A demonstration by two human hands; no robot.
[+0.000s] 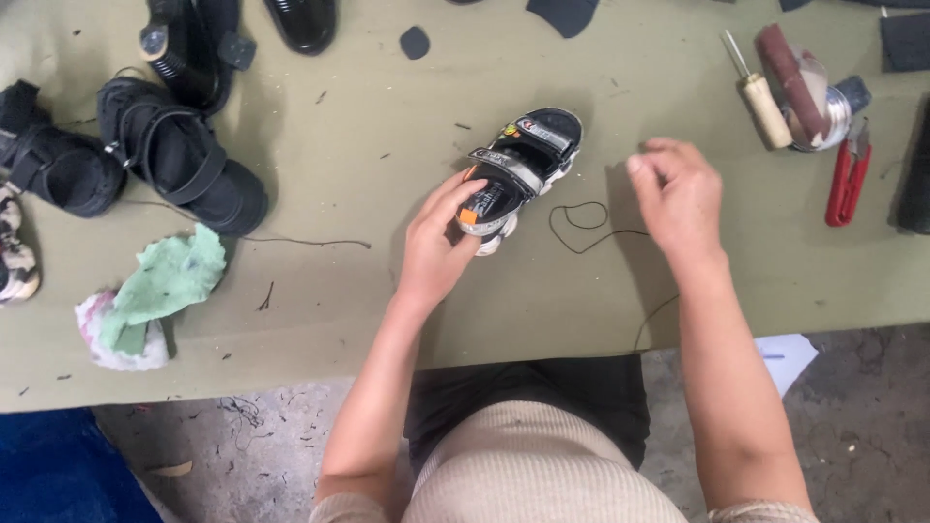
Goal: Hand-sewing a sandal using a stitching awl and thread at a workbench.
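A small black child's sandal (528,160) with grey straps and orange trim lies on the olive table (368,126). My left hand (438,242) grips its heel end, fingers wrapped over the back strap. My right hand (678,199) hovers to the right of the sandal with fingers loosely curled; a thin black thread (581,228) loops on the table between the hands and runs toward the right hand. Whether the fingers pinch the thread cannot be told.
Black sandals (179,160) lie at the far left, more shoes (199,44) at the top. A green rag (160,286) sits front left. At the right are a wooden-handled awl (760,92), a round tin (823,111) and red pliers (848,179).
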